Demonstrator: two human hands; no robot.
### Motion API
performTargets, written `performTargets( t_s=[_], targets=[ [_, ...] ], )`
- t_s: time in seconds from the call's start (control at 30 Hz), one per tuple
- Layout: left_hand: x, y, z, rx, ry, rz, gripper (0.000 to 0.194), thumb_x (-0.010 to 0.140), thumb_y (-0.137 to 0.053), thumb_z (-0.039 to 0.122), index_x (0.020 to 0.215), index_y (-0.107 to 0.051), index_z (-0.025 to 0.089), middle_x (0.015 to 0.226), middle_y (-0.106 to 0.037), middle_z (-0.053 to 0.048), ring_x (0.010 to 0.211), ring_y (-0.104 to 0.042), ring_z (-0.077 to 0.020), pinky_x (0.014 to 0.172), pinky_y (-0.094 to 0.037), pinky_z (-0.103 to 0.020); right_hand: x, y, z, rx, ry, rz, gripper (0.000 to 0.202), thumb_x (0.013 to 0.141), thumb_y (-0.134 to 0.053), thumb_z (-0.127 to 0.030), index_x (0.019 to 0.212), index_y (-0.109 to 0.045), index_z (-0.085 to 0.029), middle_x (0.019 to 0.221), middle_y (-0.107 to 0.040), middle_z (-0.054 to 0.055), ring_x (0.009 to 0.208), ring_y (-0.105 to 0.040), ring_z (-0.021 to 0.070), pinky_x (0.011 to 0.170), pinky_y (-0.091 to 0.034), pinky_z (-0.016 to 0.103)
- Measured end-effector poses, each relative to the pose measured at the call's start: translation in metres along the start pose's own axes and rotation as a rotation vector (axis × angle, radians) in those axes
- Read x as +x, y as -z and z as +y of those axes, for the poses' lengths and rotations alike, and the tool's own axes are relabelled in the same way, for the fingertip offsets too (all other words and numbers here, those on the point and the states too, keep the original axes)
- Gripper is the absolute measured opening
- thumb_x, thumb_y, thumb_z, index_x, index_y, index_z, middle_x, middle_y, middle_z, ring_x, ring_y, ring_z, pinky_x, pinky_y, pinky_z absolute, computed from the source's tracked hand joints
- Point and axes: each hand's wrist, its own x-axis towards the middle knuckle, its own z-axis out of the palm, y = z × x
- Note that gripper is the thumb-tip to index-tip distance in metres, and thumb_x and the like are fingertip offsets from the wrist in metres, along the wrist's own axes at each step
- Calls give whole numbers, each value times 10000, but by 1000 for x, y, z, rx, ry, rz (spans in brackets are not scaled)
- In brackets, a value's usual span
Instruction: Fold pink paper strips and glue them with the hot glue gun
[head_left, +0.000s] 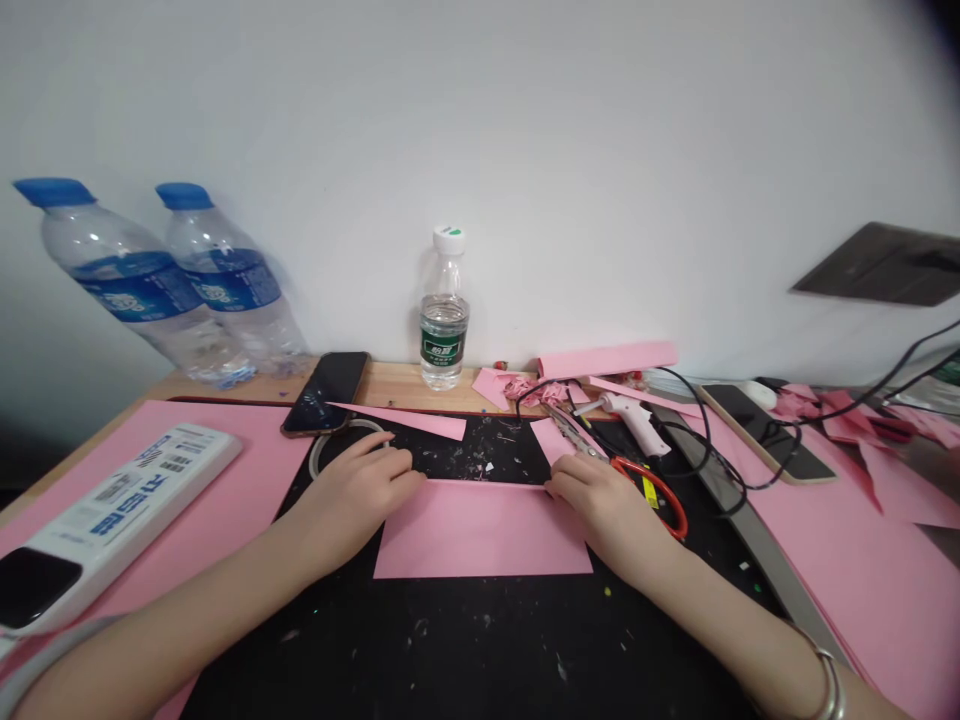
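Note:
A rectangular sheet of pink paper (484,535) lies on the black mat, its far edge slightly raised like a narrow fold. My left hand (367,490) is closed at the far left corner of the sheet, fingers bent over the edge. At the far right corner my right hand (600,495) pinches the same edge. Red-handled scissors (671,510) lie partly hidden beside my right hand. Behind my left hand is a roll of tape (322,455), mostly covered. A thin pink paper strip (420,418) lies beyond the sheet.
Two large water bottles (120,280) and a small bottle (444,320) stand by the wall. A dark phone (328,392) and a white box-like device (142,510) are at left. A glue gun (636,420), cables, paper scraps (525,388) and another phone (769,435) lie at right.

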Motion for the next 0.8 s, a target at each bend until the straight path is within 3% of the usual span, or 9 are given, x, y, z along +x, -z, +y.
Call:
performTargets(
  t_s=[0.13,0.23,0.3,0.4,0.5,0.67,0.8],
  targets=[
    [-11,-8,3,6,-59,88,363,919,-327,7,926,-659,155,841,-661,-50,803,-609,-159,1004,-385,-420,-10,-1,-9,-122,57,-8,231,864,-469,-13,859,-672,-122,871,-633,100,774,-556,204,694,-485,318],
    [-18,-9,9,60,-100,89,370,920,-307,9,969,-650,140,895,-695,-67,871,-639,-171,990,-414,-417,-20,-5,-14,-180,68,0,242,871,-452,-29,926,-673,-112,943,-649,126,796,-591,223,722,-527,362],
    [-24,-8,16,102,-103,62,398,886,-294,-32,1009,-647,104,955,-713,-105,934,-653,-197,979,-426,-423,-27,-10,-18,-215,62,39,287,878,-419,-33,1015,-663,-96,1088,-640,163,921,-611,262,805,-535,421],
    [-28,-7,31,131,-49,13,400,841,-324,-38,1081,-630,53,1062,-699,-170,995,-656,-250,979,-417,-456,-33,-16,-30,-217,92,44,363,879,-388,-60,1174,-596,-22,1306,-532,229,1174,-524,321,954,-480,471],
    [-21,-10,47,166,-24,-59,359,854,-382,42,1119,-623,30,1130,-664,-207,1044,-638,-300,949,-441,-458,-28,-19,-47,-126,48,-37,458,895,-424,-174,1310,-481,10,1386,-445,252,1264,-447,338,1005,-444,473],
    [4,-23,62,95,-52,7,378,836,-394,75,1126,-629,18,1176,-641,-198,1084,-617,-292,971,-431,-422,-1,-23,-68,31,53,-125,523,923,-395,-266,1376,-405,-4,1430,-396,222,1330,-358,311,1098,-333,442],
    [10,-25,61,-7,-50,14,385,843,-398,117,1141,-624,27,1204,-628,-192,1118,-596,-289,988,-418,-432,5,-23,-66,56,56,-138,514,931,-380,-266,1376,-408,-9,1437,-392,207,1332,-357,299,1104,-322,435]
  ],
)
